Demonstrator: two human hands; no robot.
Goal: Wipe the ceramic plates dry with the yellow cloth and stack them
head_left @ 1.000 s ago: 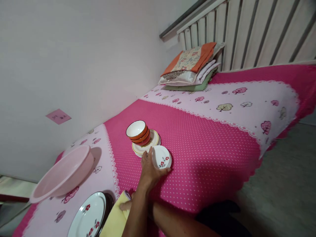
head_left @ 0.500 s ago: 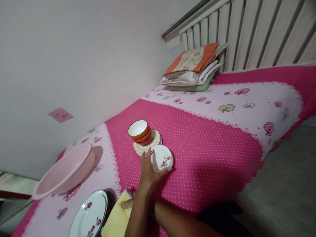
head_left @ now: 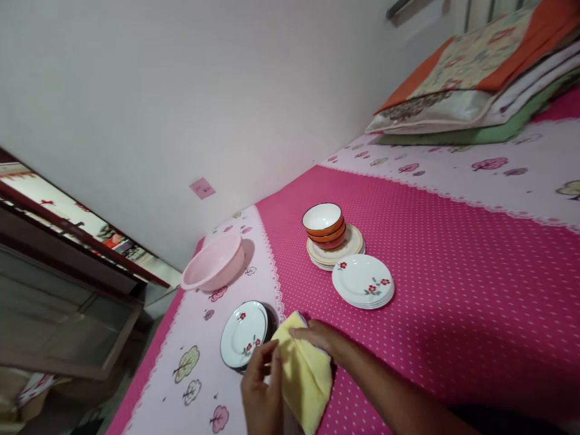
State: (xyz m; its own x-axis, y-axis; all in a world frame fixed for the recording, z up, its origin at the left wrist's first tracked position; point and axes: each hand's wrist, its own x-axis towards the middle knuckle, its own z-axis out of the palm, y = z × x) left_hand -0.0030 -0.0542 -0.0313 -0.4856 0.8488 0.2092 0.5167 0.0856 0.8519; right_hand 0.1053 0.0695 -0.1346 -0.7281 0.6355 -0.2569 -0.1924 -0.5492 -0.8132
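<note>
My right hand (head_left: 322, 339) grips a folded yellow cloth (head_left: 306, 377) with its thumb on top. My left hand (head_left: 263, 383) is by the cloth's left edge and the near rim of a plate stack; its fingers are bent, with thumb and forefinger apart, and I see nothing held. The top plate (head_left: 242, 332) of that stack is white with red flowers and a dark rim. Farther right lies a stack of small white flowered plates (head_left: 362, 278). It sits against cream plates (head_left: 352, 244) with a yellow rim, which carry several orange bowls (head_left: 323, 220).
A pink basin (head_left: 215, 266) stands on the bed near the wall. Folded pillows (head_left: 471, 78) are piled at the far right. The pink dotted bedspread (head_left: 435, 260) lies under the dishes. A doorway with a framed glass panel (head_left: 58, 302) opens at left.
My left hand has left the small white plates and come back to the cloth and the left plate stack. My right hand keeps the cloth. The view has turned left.
</note>
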